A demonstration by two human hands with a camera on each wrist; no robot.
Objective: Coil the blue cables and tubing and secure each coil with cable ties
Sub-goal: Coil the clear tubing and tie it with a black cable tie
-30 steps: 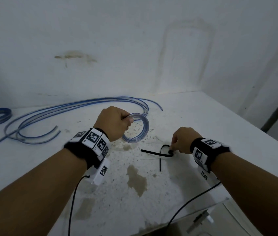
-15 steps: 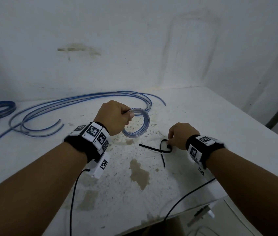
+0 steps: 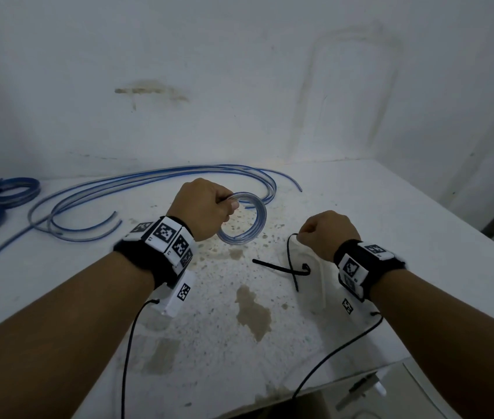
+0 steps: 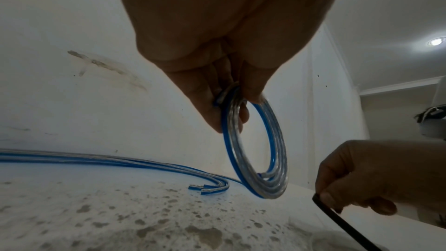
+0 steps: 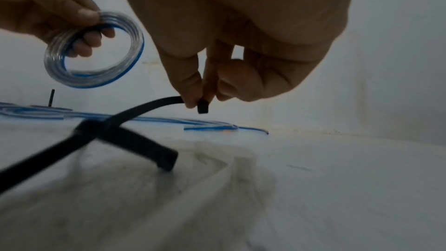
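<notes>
Fingers and thumb of the left hand [image 3: 201, 208] curl round the top of a small coil [image 3: 244, 219] of clear, blue-striped tubing, holding it upright above the table [image 3: 390, 207]. The right hand [image 3: 327, 231] pinches the head end of a black cable tie [image 3: 289, 261] between thumb and forefinger, lifting that end while its tail trails on the table across a second tie [image 3: 279, 269].

Tubing like this looks light and springy, so I judge the turns would fan apart if the grip eased; best held where all turns bunch together, as the left hand does. The tie seems thin, bendy and slick, easiest handled near its head.

Behind the hands, loose lengths of blue tubing [image 3: 149, 179] sweep across the table. Finished coils [image 3: 9, 189] lie at the far left.
</notes>
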